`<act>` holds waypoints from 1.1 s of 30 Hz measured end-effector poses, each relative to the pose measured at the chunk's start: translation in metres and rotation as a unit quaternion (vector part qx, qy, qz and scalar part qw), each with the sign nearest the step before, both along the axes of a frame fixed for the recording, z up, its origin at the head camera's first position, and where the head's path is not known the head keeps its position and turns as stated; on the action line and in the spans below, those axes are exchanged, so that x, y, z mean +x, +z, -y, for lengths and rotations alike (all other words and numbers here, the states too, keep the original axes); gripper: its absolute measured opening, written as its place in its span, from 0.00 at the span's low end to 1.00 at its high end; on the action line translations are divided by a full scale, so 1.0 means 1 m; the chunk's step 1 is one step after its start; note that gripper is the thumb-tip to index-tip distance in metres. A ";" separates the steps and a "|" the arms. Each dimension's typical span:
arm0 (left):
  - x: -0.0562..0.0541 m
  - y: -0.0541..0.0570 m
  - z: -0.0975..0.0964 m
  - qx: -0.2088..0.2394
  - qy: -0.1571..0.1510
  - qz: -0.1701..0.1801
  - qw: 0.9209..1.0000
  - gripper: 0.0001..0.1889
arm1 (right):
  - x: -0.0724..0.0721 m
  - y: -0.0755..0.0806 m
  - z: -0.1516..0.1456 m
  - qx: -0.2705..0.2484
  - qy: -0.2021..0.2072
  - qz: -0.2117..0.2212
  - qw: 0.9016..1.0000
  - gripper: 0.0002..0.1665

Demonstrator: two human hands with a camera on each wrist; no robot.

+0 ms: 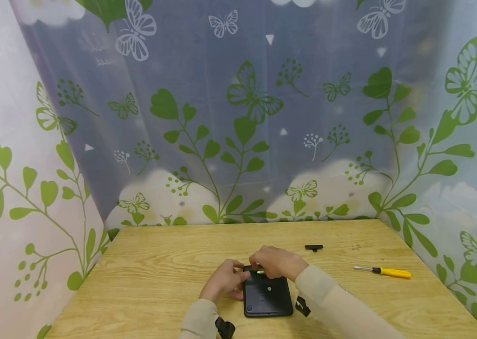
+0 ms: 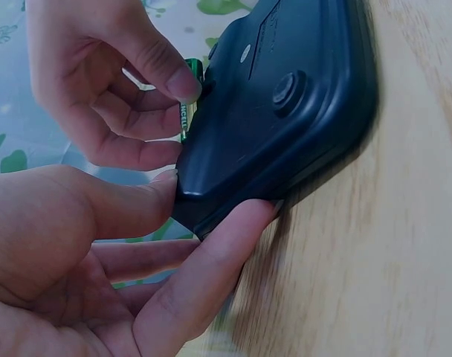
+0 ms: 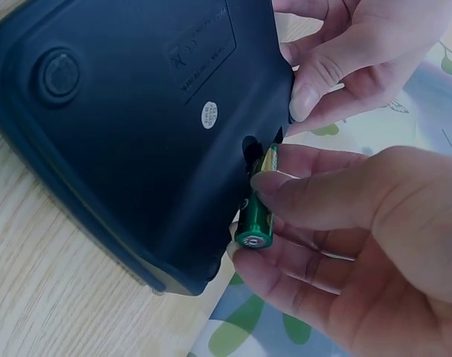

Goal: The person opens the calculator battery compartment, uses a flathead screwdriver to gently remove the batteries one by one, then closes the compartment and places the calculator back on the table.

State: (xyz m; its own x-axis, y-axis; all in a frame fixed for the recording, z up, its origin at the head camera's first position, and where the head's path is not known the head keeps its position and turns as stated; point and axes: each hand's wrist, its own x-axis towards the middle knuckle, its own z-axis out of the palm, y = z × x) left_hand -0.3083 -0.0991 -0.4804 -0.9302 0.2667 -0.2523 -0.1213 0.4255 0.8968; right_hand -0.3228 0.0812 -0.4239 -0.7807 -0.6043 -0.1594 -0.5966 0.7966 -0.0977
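A black plastic device [image 1: 268,296] with round rubber feet and a small white sticker lies underside up on the table. My left hand [image 1: 224,282] pinches its far left corner, thumb on the top face and index finger along the side, as the left wrist view shows. Between the thumb and fingers of my right hand [image 3: 360,223] is a green battery [image 3: 255,223], held at the opening [image 3: 252,146] in the device's far edge. One end of the battery faces outward; its other end is at the opening. The inside of the opening is mostly hidden.
A small black plastic cover [image 1: 314,247] lies beyond the right hand on the wooden table [image 1: 158,263]. Farther right is a screwdriver [image 1: 393,272] with a yellow handle. Patterned cloth [image 1: 204,141] hangs behind and at both sides.
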 end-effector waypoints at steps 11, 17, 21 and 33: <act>0.000 0.001 0.000 -0.001 -0.001 0.004 1.000 0.26 | -0.001 0.004 -0.002 0.012 0.000 0.029 0.999 0.22; 0.000 0.001 0.000 -0.004 0.000 0.009 1.000 0.26 | -0.002 0.007 -0.004 0.004 0.005 0.042 0.999 0.22; -0.001 0.002 0.000 -0.004 0.000 0.013 1.000 0.27 | -0.001 0.008 -0.005 -0.001 0.007 0.046 0.999 0.22; -0.002 0.002 0.000 -0.004 0.007 0.019 1.000 0.26 | 0.001 0.015 -0.010 -0.018 0.003 0.060 0.998 0.23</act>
State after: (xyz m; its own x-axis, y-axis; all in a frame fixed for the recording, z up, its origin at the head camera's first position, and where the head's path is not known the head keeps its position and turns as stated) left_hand -0.3100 -0.0992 -0.4788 -0.9232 0.2519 -0.2902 -0.1616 0.4307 0.8879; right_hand -0.3222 0.0916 -0.4091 -0.7539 -0.6159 -0.2289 -0.5835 0.7877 -0.1977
